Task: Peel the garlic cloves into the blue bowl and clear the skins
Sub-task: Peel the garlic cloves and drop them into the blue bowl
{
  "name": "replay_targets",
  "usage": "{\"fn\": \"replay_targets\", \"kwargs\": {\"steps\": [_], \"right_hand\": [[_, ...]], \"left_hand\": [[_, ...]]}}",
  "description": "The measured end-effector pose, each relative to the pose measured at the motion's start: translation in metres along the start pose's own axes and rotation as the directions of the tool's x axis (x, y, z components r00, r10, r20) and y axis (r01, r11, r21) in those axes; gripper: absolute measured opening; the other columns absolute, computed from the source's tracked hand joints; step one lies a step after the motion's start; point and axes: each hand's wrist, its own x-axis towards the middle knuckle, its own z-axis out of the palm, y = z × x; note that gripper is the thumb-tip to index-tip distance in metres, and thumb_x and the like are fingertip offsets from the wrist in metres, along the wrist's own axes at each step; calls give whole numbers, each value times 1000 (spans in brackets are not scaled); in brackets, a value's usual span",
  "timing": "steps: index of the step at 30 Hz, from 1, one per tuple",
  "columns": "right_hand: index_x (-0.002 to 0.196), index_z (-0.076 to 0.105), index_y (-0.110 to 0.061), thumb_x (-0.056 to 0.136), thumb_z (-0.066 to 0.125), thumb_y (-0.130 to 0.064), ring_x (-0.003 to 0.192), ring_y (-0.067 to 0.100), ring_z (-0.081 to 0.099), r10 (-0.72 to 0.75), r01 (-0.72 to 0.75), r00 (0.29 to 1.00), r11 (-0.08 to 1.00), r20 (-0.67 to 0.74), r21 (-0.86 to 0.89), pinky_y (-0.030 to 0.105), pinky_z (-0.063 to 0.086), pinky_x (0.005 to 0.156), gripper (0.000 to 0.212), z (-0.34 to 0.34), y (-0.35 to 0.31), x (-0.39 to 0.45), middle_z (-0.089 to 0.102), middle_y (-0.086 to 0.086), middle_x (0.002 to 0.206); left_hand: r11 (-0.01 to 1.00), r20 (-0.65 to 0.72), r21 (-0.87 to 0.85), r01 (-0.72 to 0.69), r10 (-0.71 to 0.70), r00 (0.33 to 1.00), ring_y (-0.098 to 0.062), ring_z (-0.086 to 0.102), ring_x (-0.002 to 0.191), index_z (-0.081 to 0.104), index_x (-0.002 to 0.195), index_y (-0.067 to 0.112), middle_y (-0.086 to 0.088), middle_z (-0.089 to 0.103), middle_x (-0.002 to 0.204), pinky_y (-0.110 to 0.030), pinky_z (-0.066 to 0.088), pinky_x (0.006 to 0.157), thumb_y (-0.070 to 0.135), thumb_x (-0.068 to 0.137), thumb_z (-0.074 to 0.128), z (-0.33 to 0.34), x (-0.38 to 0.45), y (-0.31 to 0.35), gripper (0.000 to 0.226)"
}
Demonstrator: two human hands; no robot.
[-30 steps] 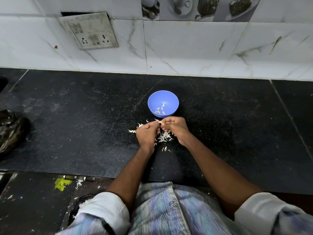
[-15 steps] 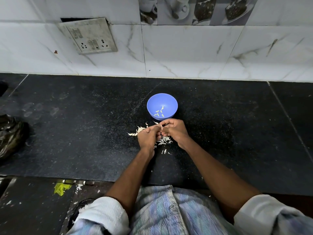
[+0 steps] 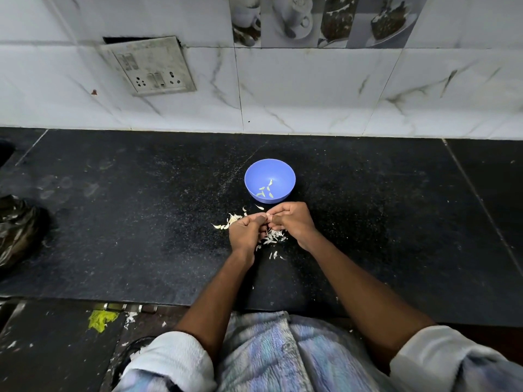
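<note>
Unmoved, left hand (image 3: 245, 232) and right hand (image 3: 293, 222) pinch garlic clove (image 3: 266, 215).

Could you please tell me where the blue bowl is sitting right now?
In the head view, the blue bowl stands on the black counter near the middle, just beyond both hands and short of the tiled wall.

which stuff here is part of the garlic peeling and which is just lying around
Part of the job:
- blue bowl with a few peeled cloves
- left hand and right hand, fingertips together on a small clove that is mostly hidden
- skins on the counter

Just lying about:
- dark bag at the left edge
- socket plate on the wall
- yellow scrap below the counter
</note>
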Motion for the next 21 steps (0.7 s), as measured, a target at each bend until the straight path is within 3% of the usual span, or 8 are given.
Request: {"fn": "replay_targets", "kwargs": {"steps": [6,11,13,16,19,21], "right_hand": [[98,76,1,86,79,-1,71,16,71,-3,3,1000,997,-6,73,25,60,69,13,-1,2,0,78,12,83],[99,75,5,87,75,5,70,14,70,7,-8,1000,996,10,87,24,60,69,12,0,1,0,77,12,82],[96,75,4,88,72,8,73,17,70,29,-28,1000,994,-5,108,25,61,71,10,2,1,1,76,13,84],[94,75,-4,90,72,5,82,19,71,80,-74,997,974,-16,214,31,61,81,11,6,2,2,77,11,89],[102,73,-3,91,71,3,80,16,73,115,-105,993,919,-5,381,25,59,75,13,6,1,4,77,12,91],[105,72,-2,92,71,2,77,15,72,131,-123,991,890,12,438,23,58,73,13,5,-1,4,77,12,91]], "left_hand": [[969,-10,197,-146,151,988,-18,61,64,83,88,11,-18,76,75,-30,54,60,13,93,72,-1,3,-2,12],[886,4,400,-234,254,967,-7,61,55,79,79,17,5,73,64,-29,54,61,28,85,72,-2,2,-3,14],[873,30,423,-243,254,967,-5,59,54,77,78,17,8,71,63,-27,52,60,35,82,69,-1,0,-2,20],[870,42,430,-239,245,968,-11,55,57,72,73,10,5,67,61,-39,57,64,45,78,60,-1,4,-6,37],[893,40,395,-215,217,975,-17,55,62,64,76,5,-2,61,62,-55,61,73,46,80,54,-2,9,-13,42],[909,40,367,-199,198,979,-17,64,65,67,81,8,-1,69,70,-55,62,77,44,83,53,-1,6,-11,38]]}}
